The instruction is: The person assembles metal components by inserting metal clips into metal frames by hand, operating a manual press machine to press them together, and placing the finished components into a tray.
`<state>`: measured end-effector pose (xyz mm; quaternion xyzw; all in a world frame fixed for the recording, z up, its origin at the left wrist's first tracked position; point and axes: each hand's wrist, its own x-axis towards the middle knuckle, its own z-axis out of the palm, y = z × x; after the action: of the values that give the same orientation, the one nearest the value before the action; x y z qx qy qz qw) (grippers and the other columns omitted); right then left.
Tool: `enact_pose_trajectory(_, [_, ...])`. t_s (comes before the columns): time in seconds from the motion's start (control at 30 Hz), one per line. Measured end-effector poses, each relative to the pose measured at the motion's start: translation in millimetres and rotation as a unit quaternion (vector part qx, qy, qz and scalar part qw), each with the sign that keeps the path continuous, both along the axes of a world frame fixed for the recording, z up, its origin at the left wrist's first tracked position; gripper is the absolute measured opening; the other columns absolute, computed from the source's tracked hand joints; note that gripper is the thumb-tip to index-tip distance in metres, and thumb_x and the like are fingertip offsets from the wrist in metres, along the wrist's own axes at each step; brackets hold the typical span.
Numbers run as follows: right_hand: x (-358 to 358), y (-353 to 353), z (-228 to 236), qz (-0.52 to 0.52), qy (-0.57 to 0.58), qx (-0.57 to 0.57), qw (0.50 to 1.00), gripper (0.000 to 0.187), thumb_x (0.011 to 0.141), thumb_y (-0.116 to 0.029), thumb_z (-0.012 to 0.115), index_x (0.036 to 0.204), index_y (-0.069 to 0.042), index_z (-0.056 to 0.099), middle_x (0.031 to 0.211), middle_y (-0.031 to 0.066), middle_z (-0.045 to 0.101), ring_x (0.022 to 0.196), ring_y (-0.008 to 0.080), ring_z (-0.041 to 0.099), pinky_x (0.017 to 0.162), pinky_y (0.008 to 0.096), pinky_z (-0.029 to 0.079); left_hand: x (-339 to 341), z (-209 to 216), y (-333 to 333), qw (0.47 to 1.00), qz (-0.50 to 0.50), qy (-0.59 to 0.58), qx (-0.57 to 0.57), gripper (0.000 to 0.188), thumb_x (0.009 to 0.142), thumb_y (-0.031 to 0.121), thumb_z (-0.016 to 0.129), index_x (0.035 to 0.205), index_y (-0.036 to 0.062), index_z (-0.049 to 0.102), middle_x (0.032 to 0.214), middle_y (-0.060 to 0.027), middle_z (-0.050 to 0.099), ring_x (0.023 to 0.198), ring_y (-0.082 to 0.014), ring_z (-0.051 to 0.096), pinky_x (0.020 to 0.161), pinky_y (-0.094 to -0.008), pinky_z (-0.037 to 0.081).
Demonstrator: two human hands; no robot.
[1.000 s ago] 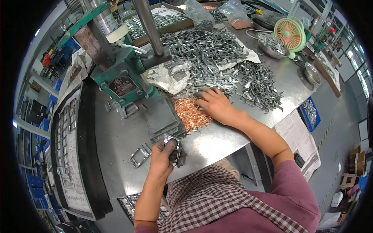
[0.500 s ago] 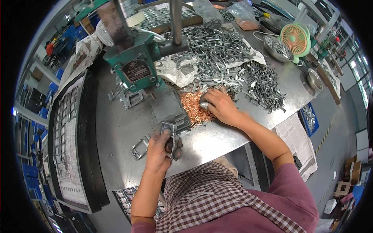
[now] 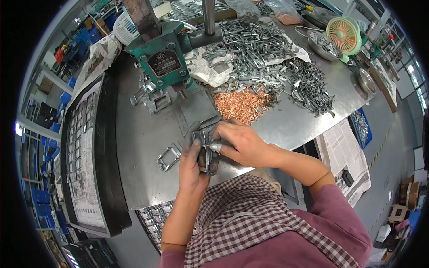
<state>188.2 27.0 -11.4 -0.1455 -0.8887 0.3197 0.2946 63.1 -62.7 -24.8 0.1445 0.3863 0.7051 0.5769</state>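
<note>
My left hand [image 3: 190, 165] grips a metal belt buckle [image 3: 204, 156] near the table's front edge, fingers darkened with grime. Against that buckle, the fingers of my right hand [image 3: 243, 144] are pinched together, with a silvery wrap on the thumb. Whatever sits between its fingertips is hidden or too small to make out. Just beyond both hands lies a heap of short copper-coloured pins [image 3: 241, 105]. A loose buckle [image 3: 169, 157] rests left of my left hand. Several more buckles [image 3: 158, 102] lie beside the green hand press [image 3: 163, 62], whose ram hangs over a flat steel block [image 3: 196, 109].
Dark metal pieces [image 3: 310, 87] and a larger grey heap [image 3: 254, 44] cover the table's far side. At the left stands a black-rimmed tray [image 3: 107, 178] with rows of buckles. A green-and-orange fan [image 3: 343, 35] and metal bowls [image 3: 322, 47] are at the far right.
My right hand has left the copper pins and come back to the buckle in my left hand. The view has shifted slightly; my left hand still grips the buckle.
</note>
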Motion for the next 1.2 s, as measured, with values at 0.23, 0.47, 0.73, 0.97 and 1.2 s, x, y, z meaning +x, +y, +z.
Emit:
enact_pose_trajectory(0.23, [-8,4,-7,0.001,0.032,0.050,0.998,0.023,0.065,-0.006,0.061,0.084,-0.005,0.048,0.078,0.0084,0.052,0.074,0.0258,0.052,0.073,0.0366,0.038,2,-3,1,0.988,0.075,0.132,0.008,0.041,0.089,0.014,0.046,0.127,0.0067,0.034,0.092,-0.0027,0.054,0.068,-0.0061,0.052,0.051,-0.0179,0.043])
enact_pose_trajectory(0.47, [-9,45,-6,-0.044,-0.092,0.232,0.967,0.022,0.066,-0.006,0.061,0.085,-0.006,0.050,0.081,0.0072,0.054,0.078,0.0247,0.054,0.078,0.0356,0.037,-45,22,39,0.674,0.002,0.737,0.059,0.042,0.081,0.009,0.052,0.122,0.0095,0.045,0.106,-0.0171,0.055,0.081,-0.0257,0.060,0.064,-0.0358,0.048])
enact_pose_trajectory(0.73, [-7,51,23,-0.045,-0.005,0.040,0.998,0.016,0.075,-0.009,0.053,0.089,0.000,0.052,0.084,0.0130,0.055,0.080,0.0299,0.053,0.074,0.0365,0.039,-57,22,50,0.370,-0.052,0.925,0.070,0.051,0.075,0.005,0.048,0.125,0.0108,0.044,0.082,-0.0138,0.056,0.058,-0.0267,0.060,0.050,-0.0351,0.048])
enact_pose_trajectory(0.97, [-41,53,13,-0.028,0.011,-0.134,0.991,0.018,0.078,-0.008,0.052,0.093,0.003,0.053,0.088,0.0175,0.056,0.084,0.0314,0.054,0.073,0.0361,0.041,-56,17,49,0.519,0.001,0.855,-0.003,0.035,0.068,0.023,0.069,0.088,-0.0008,0.055,0.081,-0.0125,0.059,0.070,-0.0317,0.058,0.056,-0.0393,0.045])
enact_pose_trajectory(1.2, [-42,56,16,-0.047,-0.037,-0.106,0.993,0.018,0.076,-0.008,0.053,0.092,0.002,0.052,0.087,0.0180,0.056,0.085,0.0342,0.054,0.072,0.0382,0.041,-57,21,52,0.554,-0.031,0.832,-0.004,0.035,0.068,0.026,0.069,0.085,-0.0017,0.055,0.086,-0.0141,0.058,0.075,-0.0326,0.057,0.063,-0.0395,0.045])
